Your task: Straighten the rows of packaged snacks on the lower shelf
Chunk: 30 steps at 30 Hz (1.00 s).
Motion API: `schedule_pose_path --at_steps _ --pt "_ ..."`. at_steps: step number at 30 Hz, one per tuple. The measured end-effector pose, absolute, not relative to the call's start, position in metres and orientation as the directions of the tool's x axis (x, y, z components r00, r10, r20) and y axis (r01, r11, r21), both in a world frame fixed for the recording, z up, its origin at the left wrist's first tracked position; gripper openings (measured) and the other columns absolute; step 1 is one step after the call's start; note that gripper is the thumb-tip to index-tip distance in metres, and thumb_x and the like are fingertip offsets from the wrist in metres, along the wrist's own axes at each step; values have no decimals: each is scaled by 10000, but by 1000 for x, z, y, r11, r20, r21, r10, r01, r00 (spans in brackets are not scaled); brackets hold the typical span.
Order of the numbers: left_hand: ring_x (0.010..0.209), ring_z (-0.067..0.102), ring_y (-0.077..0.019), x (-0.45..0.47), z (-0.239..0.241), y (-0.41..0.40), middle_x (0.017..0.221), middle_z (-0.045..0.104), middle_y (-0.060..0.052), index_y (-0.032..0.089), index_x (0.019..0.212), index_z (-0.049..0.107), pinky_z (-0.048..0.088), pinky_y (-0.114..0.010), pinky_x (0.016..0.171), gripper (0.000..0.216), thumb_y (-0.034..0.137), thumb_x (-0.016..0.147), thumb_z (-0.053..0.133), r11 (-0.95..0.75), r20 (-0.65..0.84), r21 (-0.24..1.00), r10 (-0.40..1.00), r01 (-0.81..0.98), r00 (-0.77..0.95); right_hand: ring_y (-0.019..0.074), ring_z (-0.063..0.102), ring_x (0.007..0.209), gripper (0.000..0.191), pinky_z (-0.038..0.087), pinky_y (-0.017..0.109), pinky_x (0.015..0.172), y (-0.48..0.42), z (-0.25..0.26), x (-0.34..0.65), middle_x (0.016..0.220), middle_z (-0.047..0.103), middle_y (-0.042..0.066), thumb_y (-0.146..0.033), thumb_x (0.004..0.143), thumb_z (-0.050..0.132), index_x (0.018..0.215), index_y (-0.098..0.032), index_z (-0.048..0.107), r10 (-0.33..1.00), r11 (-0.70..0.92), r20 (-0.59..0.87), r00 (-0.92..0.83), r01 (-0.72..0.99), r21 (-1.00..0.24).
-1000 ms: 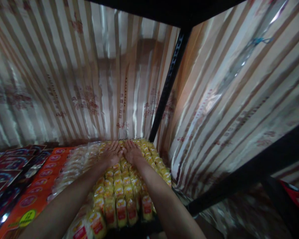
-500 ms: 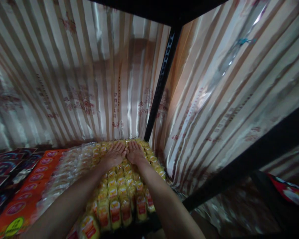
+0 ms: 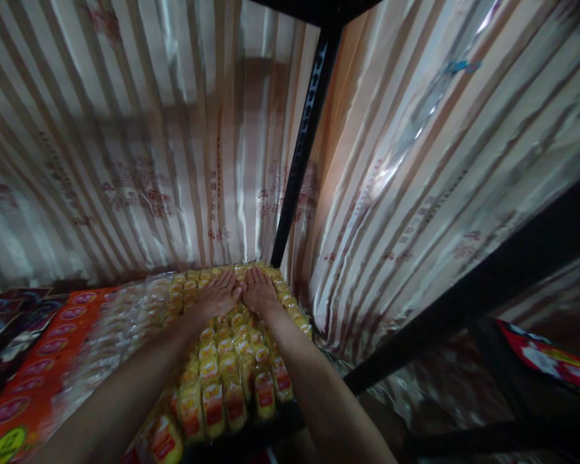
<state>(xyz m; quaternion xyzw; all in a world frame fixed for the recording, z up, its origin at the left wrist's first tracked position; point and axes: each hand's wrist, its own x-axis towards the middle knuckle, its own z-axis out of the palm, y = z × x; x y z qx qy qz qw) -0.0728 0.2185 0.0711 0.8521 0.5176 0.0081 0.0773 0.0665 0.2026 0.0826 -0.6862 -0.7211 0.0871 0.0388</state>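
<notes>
Clock directions taken from the hands, 12 being away from the wearer.

Left hand (image 3: pixel 218 296): palm down on the yellow packets (image 3: pixel 209 368), touching their tops near the far end of the block. Fingers straight, slightly parted, aimed at about 12 to 1 o'clock; thumb out toward 3.

Right hand (image 3: pixel 260 293): palm down on the same packets, just beside the left. Fingers straight, lying close together, aimed at about 11 to 12 o'clock. Cannot tell whether the two hands touch.

Yellow packets: shiny wrapped rows under both hands, running on toward 6 o'clock; red labels show on the nearest ones. One sits near the left forearm, at 7.

At 9 o'clock, alongside the block: clear packs (image 3: pixel 130 312). Beyond them, between 8 and 9: orange boxes (image 3: pixel 55 348); farther out, dark boxes (image 3: pixel 9 316), blurred.

Black post (image 3: pixel 299 142) at 1 o'clock. Striped sheeting (image 3: pixel 125 129) behind, from 10 to 2. Blue tie (image 3: pixel 464 66) at 2. Red package (image 3: pixel 546 361) at 3, contents unclear.
</notes>
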Motion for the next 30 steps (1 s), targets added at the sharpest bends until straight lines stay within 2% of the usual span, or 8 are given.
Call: schedule_pose_path --at_steps 3,7,14,16,19,23,26,30 --pt "1406 120 -199 -76 76 216 1516 184 -93 105 1438 247 84 -417 1138 664 473 927 39 -460 -73 138 878 877 473 208 91 1422 627 49 383 1142 202 87 68 1533 171 103 -425 932 125 1445 -74 201 997 38 -61 -50 983 -182" --pt "1413 20 -189 -74 80 206 1535 88 -65 126 1457 185 16 -424 1141 659 485 927 29 -484 -47 144 868 863 494 196 -1 1427 640 -2 395 1138 192 96 81 1549 81 96 -449 931 82 1461 -92 120 999 9 -37 -15 985 -172" --pt "1400 150 -223 -58 76 192 1500 243 -88 160 1434 272 135 -469 1122 602 465 932 142 -528 -75 170 835 832 545 191 115 1419 601 44 401 1137 178 89 87 1518 218 114 -408 925 191 1434 -94 244 994 7 -110 -27 984 -179" --pt "1404 127 -230 -61 80 191 1502 236 -94 155 1431 282 123 -481 1122 595 455 935 149 -533 -55 165 835 830 547 185 122 1418 605 51 394 1139 177 92 87 1519 222 103 -422 922 200 1434 -105 248 997 -1 -72 -14 978 -209" --pt "1412 29 -229 -70 87 184 1528 137 -84 152 1445 241 62 -480 1131 609 469 939 124 -549 -15 161 830 820 558 177 101 1421 607 56 376 1143 165 103 96 1526 207 88 -428 930 170 1439 -104 239 997 -29 54 46 960 -279" --pt "1413 5 -218 -75 95 156 1540 70 -36 222 1459 192 37 -456 1136 614 524 933 98 -601 -6 186 790 777 613 156 130 1414 630 135 332 1138 116 103 117 1532 189 97 -403 938 19 1449 -67 173 950 -109 226 215 907 -407" --pt "1413 32 -217 -66 97 129 1536 90 -38 232 1456 196 57 -463 1133 628 554 926 99 -670 -39 219 720 709 693 160 165 1406 671 184 342 1128 68 83 126 1522 208 128 -398 921 -70 1447 -30 125 897 -175 278 345 852 -493" --pt "1413 23 -211 -44 95 107 1532 81 -61 187 1457 188 34 -465 1136 667 575 918 126 -706 -62 221 679 673 732 185 228 1388 713 238 349 1108 32 41 126 1499 250 167 -461 915 -3 1430 3 162 870 -183 296 394 816 -548"
